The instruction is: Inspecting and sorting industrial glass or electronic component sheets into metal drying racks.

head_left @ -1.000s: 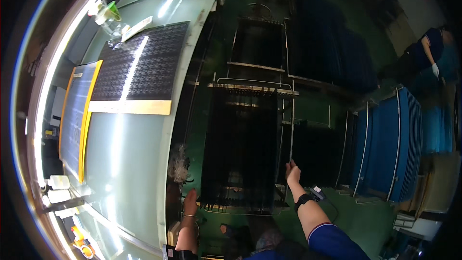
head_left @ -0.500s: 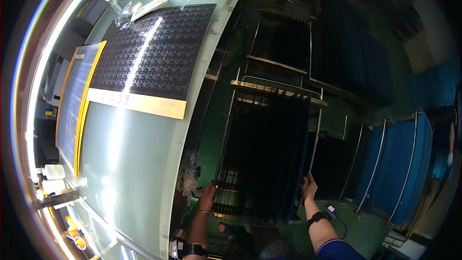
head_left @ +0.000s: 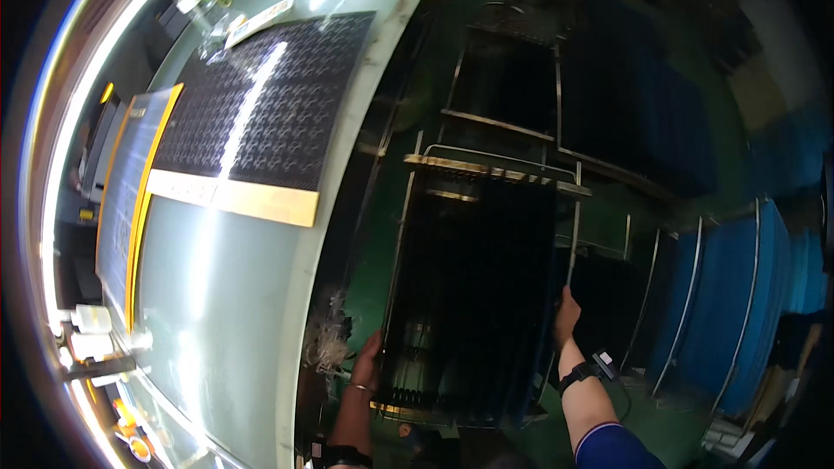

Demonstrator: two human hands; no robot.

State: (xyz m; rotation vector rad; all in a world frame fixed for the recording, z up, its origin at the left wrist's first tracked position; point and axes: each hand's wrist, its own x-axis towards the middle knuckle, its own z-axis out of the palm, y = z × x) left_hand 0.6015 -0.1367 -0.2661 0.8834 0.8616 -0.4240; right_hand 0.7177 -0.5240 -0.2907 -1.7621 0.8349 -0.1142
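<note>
A wire-framed rack stands in front of me, filled with dark upright sheets. My left hand is closed at its near left side, fingers partly hidden against the dark frame. On the opposite side, my right hand is wrapped round the rack's upright metal rod, farther forward than the left. Both forearms reach in from the lower edge, each with a dark strap at the wrist.
Along the left runs a glass-topped table bearing a dark patterned sheet and a yellow-edged panel. More racks stand ahead and to the right, one holding blue sheets. Clear stringy scraps hang by the table edge.
My right hand has shifted forward along the rack's side rod. The left hand stays at the near left side. The whole view has moved slightly, with the table and rack appearing farther left.
</note>
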